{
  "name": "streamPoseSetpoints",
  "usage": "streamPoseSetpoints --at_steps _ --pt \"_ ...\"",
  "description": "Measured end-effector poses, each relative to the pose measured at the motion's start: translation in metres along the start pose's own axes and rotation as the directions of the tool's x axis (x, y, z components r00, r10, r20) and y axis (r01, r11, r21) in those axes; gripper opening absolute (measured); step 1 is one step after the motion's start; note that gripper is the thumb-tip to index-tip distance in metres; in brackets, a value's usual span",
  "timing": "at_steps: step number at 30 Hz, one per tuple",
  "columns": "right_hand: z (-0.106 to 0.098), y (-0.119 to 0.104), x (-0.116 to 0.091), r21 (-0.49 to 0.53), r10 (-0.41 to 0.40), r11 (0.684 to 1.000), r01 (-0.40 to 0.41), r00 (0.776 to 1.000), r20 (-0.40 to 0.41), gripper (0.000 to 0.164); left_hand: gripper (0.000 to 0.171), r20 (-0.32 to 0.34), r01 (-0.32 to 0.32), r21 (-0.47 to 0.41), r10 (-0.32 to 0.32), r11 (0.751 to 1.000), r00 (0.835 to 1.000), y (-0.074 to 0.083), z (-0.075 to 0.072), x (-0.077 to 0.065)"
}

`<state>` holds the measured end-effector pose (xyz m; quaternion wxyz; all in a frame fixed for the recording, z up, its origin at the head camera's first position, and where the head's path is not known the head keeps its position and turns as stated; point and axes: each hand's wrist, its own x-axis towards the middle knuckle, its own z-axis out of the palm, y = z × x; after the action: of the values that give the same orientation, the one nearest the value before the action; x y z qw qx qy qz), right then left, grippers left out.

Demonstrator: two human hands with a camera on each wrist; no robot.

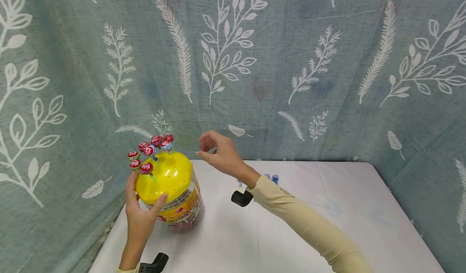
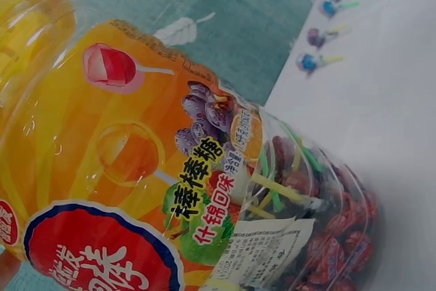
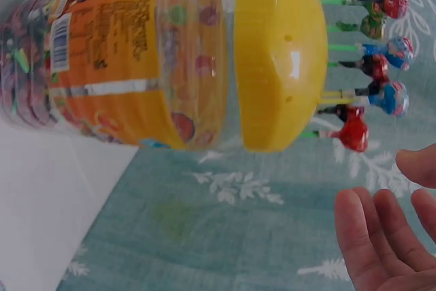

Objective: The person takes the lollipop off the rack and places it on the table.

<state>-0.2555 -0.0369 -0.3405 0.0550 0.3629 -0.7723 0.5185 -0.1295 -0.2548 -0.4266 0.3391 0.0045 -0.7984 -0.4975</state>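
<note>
A clear plastic lollipop jar (image 1: pixel 183 208) with an orange label and a yellow lid (image 1: pixel 171 176) stands at the left of the table, leaning slightly. Several wrapped lollipops (image 1: pixel 147 168), mostly red and some blue, stick up by their sticks from holes in the lid. My left hand (image 1: pixel 141 220) grips the jar at the lid, thumb in front and fingers at the left side. To the right of the lid, my right hand (image 1: pixel 223 153) is raised in the air with loosely bent fingers. Nothing lies between those fingers in the right wrist view, and they are apart from the lollipops.
A few blue and purple lollipops (image 2: pixel 308 63) lie in a row on the white table (image 1: pixel 327 208), partly behind my right forearm in the head view. Patterned teal cloth (image 1: pixel 233 62) hangs behind the table and at both sides. More lollipops (image 2: pixel 334 257) fill the jar's bottom.
</note>
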Motion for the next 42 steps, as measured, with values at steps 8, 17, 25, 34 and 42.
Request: streamPoseSetpoints --at_steps 8,17,25,34,42 --pt "0.020 -0.010 0.014 0.012 -0.016 1.000 0.016 1.000 -0.006 0.027 0.092 -0.001 -0.016 0.002 0.016 1.000 1.000 -0.002 0.001 0.000" --pt "0.048 -0.017 0.027 0.062 -0.021 0.998 0.021 1.000 -0.003 0.031 0.091 -0.005 0.008 -0.007 -0.008 1.000 1.000 0.000 0.003 -0.001" --pt "0.068 -0.016 0.031 0.082 -0.036 0.996 0.043 0.996 -0.084 0.033 0.091 -0.008 -0.009 -0.015 0.009 1.000 1.000 -0.002 0.004 0.000" --pt "0.076 -0.012 0.032 0.071 -0.054 0.995 0.064 0.990 -0.130 0.030 0.091 -0.012 -0.010 -0.006 0.010 1.000 1.000 -0.003 0.004 -0.001" --pt "0.073 -0.020 0.035 0.077 -0.109 0.989 0.124 0.979 -0.172 0.030 0.091 -0.019 -0.021 0.004 0.021 1.000 1.000 -0.005 0.003 -0.001"
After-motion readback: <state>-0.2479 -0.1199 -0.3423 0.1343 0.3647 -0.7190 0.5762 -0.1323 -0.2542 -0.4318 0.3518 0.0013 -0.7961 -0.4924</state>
